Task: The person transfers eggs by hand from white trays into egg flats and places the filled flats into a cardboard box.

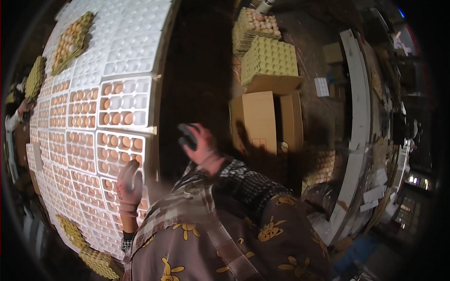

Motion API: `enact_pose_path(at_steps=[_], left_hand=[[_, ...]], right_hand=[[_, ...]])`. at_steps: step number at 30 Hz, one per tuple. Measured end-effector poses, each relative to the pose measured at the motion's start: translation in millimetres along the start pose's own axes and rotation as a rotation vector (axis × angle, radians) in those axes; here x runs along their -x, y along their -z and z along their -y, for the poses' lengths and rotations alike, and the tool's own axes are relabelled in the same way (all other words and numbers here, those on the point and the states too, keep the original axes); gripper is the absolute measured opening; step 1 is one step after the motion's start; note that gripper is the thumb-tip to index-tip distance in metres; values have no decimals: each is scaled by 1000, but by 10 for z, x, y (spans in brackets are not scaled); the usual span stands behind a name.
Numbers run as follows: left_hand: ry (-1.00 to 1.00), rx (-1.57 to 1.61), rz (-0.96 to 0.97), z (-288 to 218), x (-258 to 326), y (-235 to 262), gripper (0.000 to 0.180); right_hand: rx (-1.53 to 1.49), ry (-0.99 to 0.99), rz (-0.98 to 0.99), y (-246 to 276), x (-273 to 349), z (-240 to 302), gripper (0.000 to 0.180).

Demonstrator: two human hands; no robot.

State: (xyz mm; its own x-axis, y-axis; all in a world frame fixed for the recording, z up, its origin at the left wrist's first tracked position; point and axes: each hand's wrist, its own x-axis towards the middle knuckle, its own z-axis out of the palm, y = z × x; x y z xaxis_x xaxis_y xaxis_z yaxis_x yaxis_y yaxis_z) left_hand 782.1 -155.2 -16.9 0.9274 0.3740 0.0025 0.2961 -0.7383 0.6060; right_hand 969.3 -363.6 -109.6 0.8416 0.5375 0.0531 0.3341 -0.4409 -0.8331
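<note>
My left hand point(129, 189), in a pink glove with dark fingertips, is over the near edge of a white egg tray point(144, 149) filled with brown eggs. Its fingers point away from me, and I see no egg in them. To the right, my right hand point(205, 149) hovers in a matching glove over the dark gap beside the table. Its fingers and thumb are spread and curved, with nothing between them. Just beyond, another white tray point(149, 100) is partly filled, with brown eggs point(108, 89) in some cups and several cups vacant.
Many white trays cover the table. Yellowish pulp trays point(70, 44) with eggs rest at its far left. An opened cardboard box point(258, 117) and stacked pulp trays point(269, 58) stand right. Another person's hand point(24, 107) shows at the far left edge.
</note>
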Motion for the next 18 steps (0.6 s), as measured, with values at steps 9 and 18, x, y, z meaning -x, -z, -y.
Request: enact_pose_path(at_steps=[9, 18], left_hand=[[-573, -112, 667, -827, -814, -1105, 56], [371, 930, 1284, -2673, -565, -3073, 32]], right_hand=[[322, -1161, -138, 1536, 1664, -1745, 57], [509, -684, -114, 693, 2042, -1347, 54]])
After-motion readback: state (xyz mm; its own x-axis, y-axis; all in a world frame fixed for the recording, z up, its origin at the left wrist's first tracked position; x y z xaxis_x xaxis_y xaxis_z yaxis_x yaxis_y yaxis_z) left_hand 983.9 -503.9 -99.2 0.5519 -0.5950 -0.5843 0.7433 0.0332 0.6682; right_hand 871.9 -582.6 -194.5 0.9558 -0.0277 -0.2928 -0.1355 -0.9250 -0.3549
